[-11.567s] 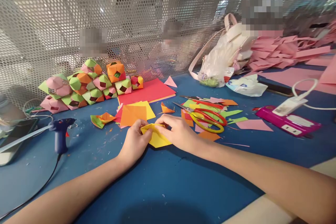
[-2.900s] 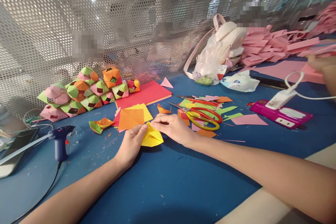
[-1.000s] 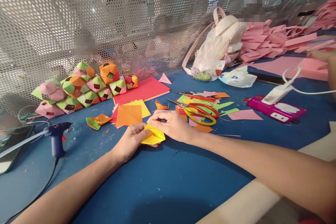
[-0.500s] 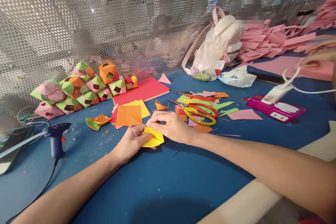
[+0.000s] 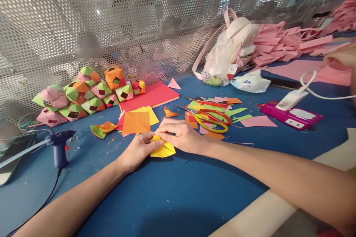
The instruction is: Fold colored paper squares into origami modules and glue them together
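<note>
Between my hands, just above the blue table (image 5: 167,192), is a folded piece of yellow paper (image 5: 164,151). My left hand (image 5: 141,147) is closed on its left side, the thumb lying across the top. The fingers of my right hand (image 5: 179,135) pinch the paper's upper edge, close to my left fingertips. Part of the sheet is hidden under the fingers. Just beyond lie an orange paper square (image 5: 136,122) and a yellow sheet (image 5: 151,114). Orange-and-green folded paper pieces (image 5: 104,129) sit to the left of these.
Scissors with red and yellow handles (image 5: 213,122) lie on paper scraps. A blue glue gun (image 5: 59,148) stands at left. Folded paper balls (image 5: 79,92) are stacked by the mesh panel (image 5: 41,26). A purple power strip (image 5: 294,114) and another person's hand (image 5: 340,61) are at right.
The yellow paper now lies flatter, and its raised fold has been pressed down under my fingers. My hands stay in nearly the same place. The other person's hand at right has shifted.
</note>
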A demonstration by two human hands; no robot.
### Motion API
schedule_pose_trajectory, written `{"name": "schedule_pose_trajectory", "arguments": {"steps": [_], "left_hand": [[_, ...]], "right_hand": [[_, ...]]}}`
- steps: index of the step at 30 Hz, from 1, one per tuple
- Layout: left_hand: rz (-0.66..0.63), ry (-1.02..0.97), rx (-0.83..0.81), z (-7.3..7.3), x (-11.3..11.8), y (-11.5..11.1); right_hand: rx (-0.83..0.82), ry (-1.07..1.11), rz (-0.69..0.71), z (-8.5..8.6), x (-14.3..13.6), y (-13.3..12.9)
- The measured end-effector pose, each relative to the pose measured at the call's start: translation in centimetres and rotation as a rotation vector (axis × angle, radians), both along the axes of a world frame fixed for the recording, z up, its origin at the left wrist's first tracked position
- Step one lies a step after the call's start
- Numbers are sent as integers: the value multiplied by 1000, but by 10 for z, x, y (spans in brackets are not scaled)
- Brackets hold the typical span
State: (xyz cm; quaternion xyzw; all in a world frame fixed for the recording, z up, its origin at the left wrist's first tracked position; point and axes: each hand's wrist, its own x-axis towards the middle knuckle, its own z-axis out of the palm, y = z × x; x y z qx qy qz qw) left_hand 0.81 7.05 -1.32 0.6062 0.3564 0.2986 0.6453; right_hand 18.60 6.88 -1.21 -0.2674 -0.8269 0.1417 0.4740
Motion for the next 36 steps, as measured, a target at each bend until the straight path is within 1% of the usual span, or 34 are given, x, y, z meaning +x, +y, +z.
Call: {"name": "schedule_pose_trajectory", "arguments": {"steps": [3,7,10,13,16,18,20,22,27,33,36], "left_hand": [[41,86,45,-3,1,1],[75,123,94,-6,1,2],[112,122,120,-6,2,1],[206,68,110,-5,3,1],[309,2,126,-4,3,4],[336,2,148,-4,2,5],[345,22,167,-4,2,6],[355,42,185,-3,3,5],[356,78,198,-2,4,3],[370,77,234,-5,3,4],[404,84,285,-7,1,6]], "right_hand": [[22,-7,22,-2,-1,0],[-46,10,20,-2,-2,-1],[-145,31,-7,1,-3,-3],[-254,26,-81,3,-4,-5],[-365,15,-156,0,-5,-3],[-423,22,-175,-4,-6,-2],[-429,32,-185,-7,-7,0],[-402,47,-196,-9,-9,0],[-384,86,-189,-11,-11,-1],[-454,106,-179,-11,-10,1],[-499,118,-171,-10,-9,1]]}}
